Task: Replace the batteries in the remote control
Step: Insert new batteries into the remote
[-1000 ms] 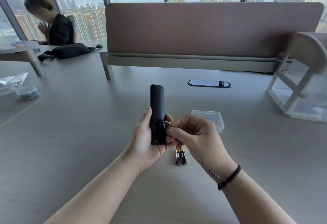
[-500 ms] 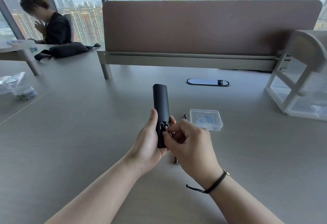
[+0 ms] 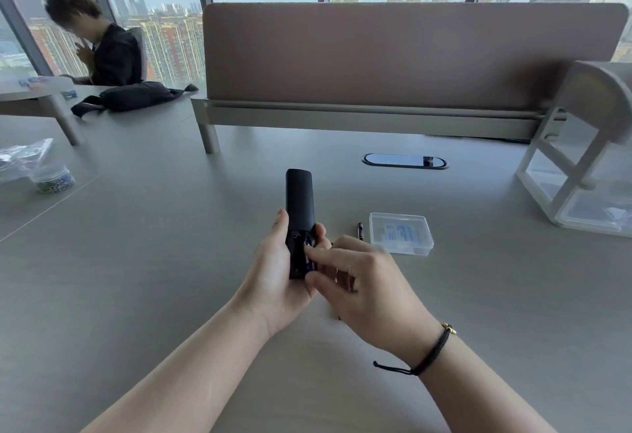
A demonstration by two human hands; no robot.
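Observation:
A black remote control (image 3: 300,198) stands nearly upright above the grey table, held at its lower end by my left hand (image 3: 273,275). Its battery compartment is open and faces me. My right hand (image 3: 362,282) reaches in from the right, index finger and thumb pressing at the compartment's right side. Whether a battery sits under those fingers is hidden. One loose battery (image 3: 360,230) lies on the table beyond my right hand, beside a clear plastic box (image 3: 400,233). The two batteries seen before are hidden under my right hand.
A brown desk divider (image 3: 410,56) spans the back of the table (image 3: 136,278), with an oval cable port (image 3: 404,161) in front. A white rack (image 3: 581,166) stands at the right. A plastic bag and a small jar (image 3: 51,179) sit far left. A person sits at back left.
My right hand has moved up over the open compartment, covering the two batteries on the table. The remote was lifted slightly away from me, and a loose battery near the box came into view.

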